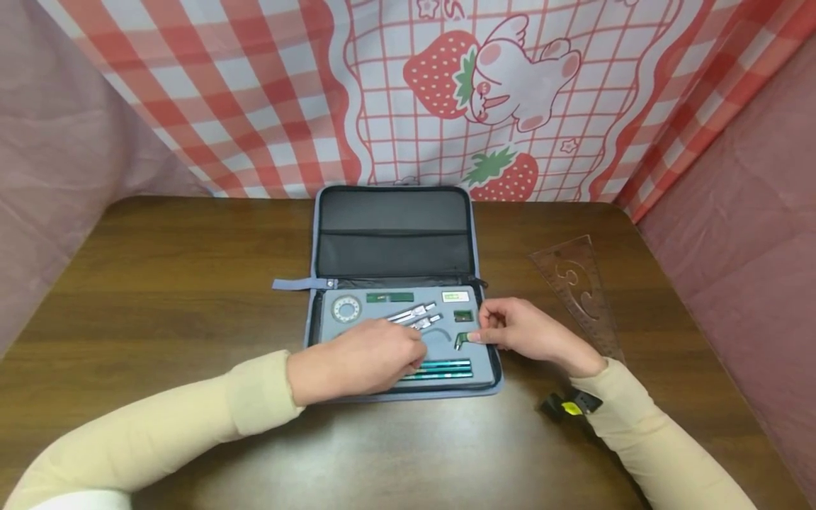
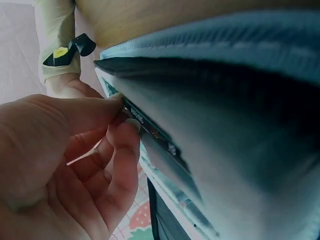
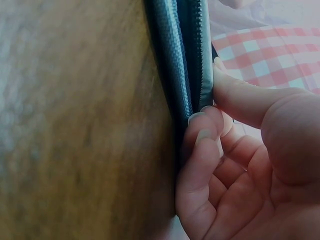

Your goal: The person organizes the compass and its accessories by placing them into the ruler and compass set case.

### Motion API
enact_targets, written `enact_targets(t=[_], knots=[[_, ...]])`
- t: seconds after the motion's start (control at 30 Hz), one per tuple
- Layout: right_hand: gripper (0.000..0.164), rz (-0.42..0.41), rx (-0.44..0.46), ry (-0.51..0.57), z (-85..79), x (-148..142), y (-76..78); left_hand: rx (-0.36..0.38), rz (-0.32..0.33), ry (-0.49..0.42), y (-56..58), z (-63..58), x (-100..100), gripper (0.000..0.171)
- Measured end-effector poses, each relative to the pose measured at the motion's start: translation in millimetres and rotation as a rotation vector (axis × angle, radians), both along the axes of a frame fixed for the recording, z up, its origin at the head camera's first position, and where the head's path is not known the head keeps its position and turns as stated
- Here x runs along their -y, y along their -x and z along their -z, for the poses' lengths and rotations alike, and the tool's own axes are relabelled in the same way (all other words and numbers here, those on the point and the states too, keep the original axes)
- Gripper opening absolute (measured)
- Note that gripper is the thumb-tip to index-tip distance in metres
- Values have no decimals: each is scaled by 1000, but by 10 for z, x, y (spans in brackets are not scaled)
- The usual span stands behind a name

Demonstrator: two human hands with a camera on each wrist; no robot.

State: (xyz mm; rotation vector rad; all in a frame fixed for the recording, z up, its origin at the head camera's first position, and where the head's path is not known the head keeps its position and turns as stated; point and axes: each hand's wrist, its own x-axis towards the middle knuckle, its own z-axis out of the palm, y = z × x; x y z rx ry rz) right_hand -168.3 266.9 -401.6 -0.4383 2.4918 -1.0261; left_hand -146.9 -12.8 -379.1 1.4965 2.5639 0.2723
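An open zip case (image 1: pixel 394 255) lies flat with a grey tray (image 1: pixel 486 370) in its lower half. My left hand (image 1: pixel 366 358) reaches over the tray's front part, and its thumb and forefinger pinch a dark pencil (image 2: pixel 159 134) with lettering in the left wrist view. Teal pencils (image 1: pixel 446 364) lie beside those fingertips in the head view. My right hand (image 1: pixel 525 329) grips the right side of the case, thumb on the tray's edge near a small green angled piece (image 1: pixel 461 341). Its other fingers curl against the zipped side (image 3: pixel 201 80) in the right wrist view.
Compasses (image 1: pixel 413 312), a round white dial (image 1: pixel 346 309), a green box (image 1: pixel 390 297), an eraser (image 1: pixel 455 297) and a sharpener (image 1: pixel 462 316) sit in the tray. A clear set square (image 1: pixel 576 280) lies on the wooden table (image 1: pixel 191 297) at right. A checked curtain (image 1: pixel 268 85) hangs behind.
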Motion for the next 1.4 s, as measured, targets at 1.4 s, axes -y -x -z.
enact_targets(t=[1.4], knots=[[25,-14,-10,-38,19,9,26,317,-591,207,-571,9,2495,33]])
